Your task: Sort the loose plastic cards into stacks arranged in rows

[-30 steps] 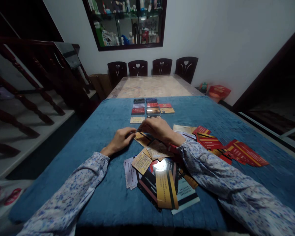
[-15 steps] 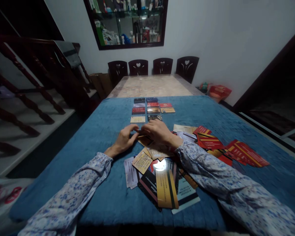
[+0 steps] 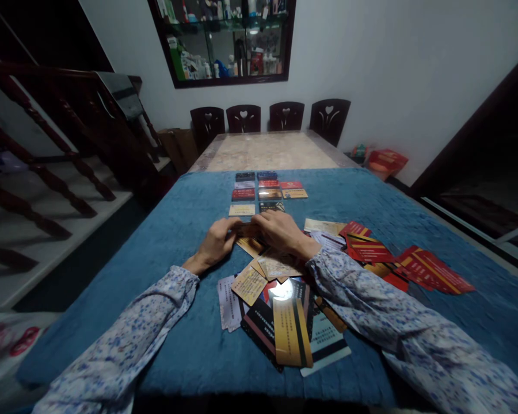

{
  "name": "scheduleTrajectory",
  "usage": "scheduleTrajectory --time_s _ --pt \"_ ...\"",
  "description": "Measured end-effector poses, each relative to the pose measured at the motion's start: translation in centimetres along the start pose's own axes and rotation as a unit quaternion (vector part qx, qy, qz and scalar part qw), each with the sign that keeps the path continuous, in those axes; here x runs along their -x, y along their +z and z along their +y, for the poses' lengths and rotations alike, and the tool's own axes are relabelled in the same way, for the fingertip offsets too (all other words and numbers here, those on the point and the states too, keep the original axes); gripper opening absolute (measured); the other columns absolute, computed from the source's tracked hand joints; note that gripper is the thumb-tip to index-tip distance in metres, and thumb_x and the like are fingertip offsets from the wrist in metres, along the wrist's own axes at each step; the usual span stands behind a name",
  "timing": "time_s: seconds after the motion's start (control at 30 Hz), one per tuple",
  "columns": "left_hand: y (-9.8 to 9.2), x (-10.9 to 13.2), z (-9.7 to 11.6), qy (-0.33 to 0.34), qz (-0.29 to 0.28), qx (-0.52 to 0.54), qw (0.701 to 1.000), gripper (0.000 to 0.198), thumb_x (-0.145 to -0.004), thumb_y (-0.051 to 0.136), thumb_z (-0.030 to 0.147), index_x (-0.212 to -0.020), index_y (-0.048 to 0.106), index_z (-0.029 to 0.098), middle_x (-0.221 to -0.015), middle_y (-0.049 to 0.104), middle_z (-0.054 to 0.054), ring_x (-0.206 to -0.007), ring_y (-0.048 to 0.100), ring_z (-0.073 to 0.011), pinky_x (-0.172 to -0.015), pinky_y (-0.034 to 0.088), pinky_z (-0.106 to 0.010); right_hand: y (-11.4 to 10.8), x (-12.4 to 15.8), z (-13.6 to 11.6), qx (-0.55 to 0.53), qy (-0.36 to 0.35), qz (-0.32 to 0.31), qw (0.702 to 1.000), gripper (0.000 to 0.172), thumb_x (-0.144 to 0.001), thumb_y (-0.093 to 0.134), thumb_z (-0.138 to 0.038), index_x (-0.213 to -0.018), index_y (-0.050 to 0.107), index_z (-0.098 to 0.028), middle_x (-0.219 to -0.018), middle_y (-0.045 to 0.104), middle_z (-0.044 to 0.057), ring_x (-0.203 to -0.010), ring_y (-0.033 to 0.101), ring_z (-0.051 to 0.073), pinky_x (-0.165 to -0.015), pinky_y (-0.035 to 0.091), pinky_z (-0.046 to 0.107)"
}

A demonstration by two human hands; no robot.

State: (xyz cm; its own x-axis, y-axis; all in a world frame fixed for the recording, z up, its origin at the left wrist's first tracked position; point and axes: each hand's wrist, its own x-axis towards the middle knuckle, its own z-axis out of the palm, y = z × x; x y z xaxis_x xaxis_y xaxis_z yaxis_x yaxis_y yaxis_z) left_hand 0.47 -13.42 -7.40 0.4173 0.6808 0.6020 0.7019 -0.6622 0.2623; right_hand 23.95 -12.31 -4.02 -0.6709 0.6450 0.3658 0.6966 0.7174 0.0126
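Between my two hands a small brown stack of cards (image 3: 247,230) is held on edge, just above the cloth. My left hand (image 3: 216,240) pinches its left end between thumb and fingers. My right hand (image 3: 281,231) is curled over the right end, and its palm hides part of the cards. Beneath them lies a gold card (image 3: 251,246). Nearer to me spreads a loose heap with a yellow card (image 3: 249,284), a gold striped card (image 3: 290,333), a black card (image 3: 263,328) and a pale green card (image 3: 326,345).
Neat card piles stand in rows beyond my hands, among them a cream card (image 3: 242,210) and a black card (image 3: 271,206). Red cards (image 3: 434,269) fan out at right. A blue cloth (image 3: 168,218) covers the near table; several chairs (image 3: 286,117) stand behind its bare far end.
My left fingers have closed onto the brown cards, which now show more fully between both hands. My right hand has barely shifted.
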Motion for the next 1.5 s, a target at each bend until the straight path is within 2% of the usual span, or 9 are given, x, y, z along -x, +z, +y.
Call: scheduleTrajectory --time_s 0.17,0.33,0.6,0.77,0.93,1.1,1.2,1.33,1.5 --pt "0.2 0.0 0.1 -0.023 -0.015 -0.031 0.999 0.032 -0.09 0.055 0.012 -0.12 0.062 0.018 -0.109 0.072 -0.009 -0.098 0.067 -0.023 -0.092 0.055 -0.04 -0.3 0.1 -0.5 0.01 0.037 -0.039 0.999 0.025 -0.097 0.052 -0.022 -0.12 0.06 -0.017 -0.11 0.068 0.012 -0.095 0.059 0.022 -0.07 0.036 0.029" --pt "0.1 -0.4 0.9 -0.044 -0.056 -0.065 0.995 0.037 -0.089 0.055 0.014 -0.126 0.06 0.017 -0.109 0.07 -0.011 -0.101 0.065 -0.0269 -0.09 0.052 -0.043 -0.2 0.2 -0.7 0.015 0.071 -0.062 0.995 0.035 -0.095 0.053 -0.021 -0.13 0.053 -0.018 -0.118 0.064 0.013 -0.097 0.06 0.023 -0.068 0.038 0.029" --pt "0.3 -0.5 0.9 -0.054 -0.083 -0.073 0.992 0.044 -0.087 0.053 0.012 -0.13 0.056 0.016 -0.115 0.068 -0.012 -0.106 0.061 -0.0269 -0.093 0.049 -0.042 0.0 0.1 -0.6 -0.01 0.09 -0.072 0.993 0.038 -0.093 0.052 -0.015 -0.13 0.05 -0.018 -0.123 0.058 0.014 -0.1 0.061 0.023 -0.074 0.046 0.03" --pt "0.6 -0.5 0.9 -0.051 -0.067 -0.06 0.995 0.046 -0.086 0.054 0.014 -0.132 0.055 0.017 -0.116 0.069 -0.012 -0.105 0.062 -0.0268 -0.095 0.048 -0.043 -0.2 0.1 -0.5 -0.035 0.089 -0.058 0.994 0.043 -0.089 0.055 -0.012 -0.131 0.049 -0.016 -0.126 0.057 0.015 -0.105 0.061 0.025 -0.079 0.05 0.032" --pt "0.6 -0.6 1.1 -0.052 -0.06 -0.049 0.996 0.05 -0.084 0.06 0.016 -0.134 0.052 0.018 -0.113 0.069 -0.01 -0.106 0.062 -0.0272 -0.096 0.047 -0.044 -0.5 0.0 -0.2 -0.04 0.082 -0.055 0.994 0.041 -0.09 0.054 -0.012 -0.13 0.05 -0.015 -0.123 0.058 0.016 -0.102 0.063 0.025 -0.079 0.052 0.033" --pt "0.2 -0.8 1.6 -0.049 -0.056 -0.063 0.995 0.054 -0.084 0.064 0.019 -0.137 0.05 0.016 -0.113 0.068 -0.012 -0.106 0.061 -0.0292 -0.095 0.046 -0.045 -0.5 -0.2 0.1 -0.054 0.069 -0.038 0.995 0.05 -0.094 0.049 -0.011 -0.144 0.042 -0.009 -0.126 0.06 0.019 -0.108 0.063 0.026 -0.088 0.053 0.037" --pt "0.1 -0.9 1.7 -0.045 -0.049 -0.08 0.995 0.055 -0.085 0.063 0.018 -0.138 0.049 0.017 -0.113 0.068 -0.012 -0.106 0.06 -0.0296 -0.095 0.045 -0.045 -0.5 -0.3 0.3 -0.057 0.059 -0.028 0.996 0.045 -0.096 0.046 -0.011 -0.141 0.044 -0.008 -0.127 0.06 0.02 -0.11 0.062 0.026 -0.093 0.052 0.037" --pt "-0.1 -1.2 1.8 -0.038 -0.047 -0.096 0.994 0.053 -0.086 0.063 0.02 -0.138 0.049 0.015 -0.111 0.068 -0.012 -0.105 0.06 -0.0298 -0.095 0.044 -0.045 -0.3 -0.4 0.6 -0.059 0.041 -0.006 0.997 0.035 -0.097 0.047 -0.013 -0.131 0.052 -0.01 -0.125 0.059 0.019 -0.108 0.061 0.025 -0.091 0.053 0.036" --pt "-0.4 -2.5 2.4 -0.031 -0.032 -0.124 0.991 0.05 -0.086 0.062 0.022 -0.135 0.052 0.016 -0.119 0.065 -0.014 -0.112 0.057 -0.032 -0.097 0.043 -0.047 -0.2 -0.5 1.5 -0.05 0.048 0.069 0.995 0.039 -0.091 0.051 -0.009 -0.13 0.053 -0.015 -0.125 0.054 0.016 -0.101 0.059 0.022 -0.082 0.054 0.035"
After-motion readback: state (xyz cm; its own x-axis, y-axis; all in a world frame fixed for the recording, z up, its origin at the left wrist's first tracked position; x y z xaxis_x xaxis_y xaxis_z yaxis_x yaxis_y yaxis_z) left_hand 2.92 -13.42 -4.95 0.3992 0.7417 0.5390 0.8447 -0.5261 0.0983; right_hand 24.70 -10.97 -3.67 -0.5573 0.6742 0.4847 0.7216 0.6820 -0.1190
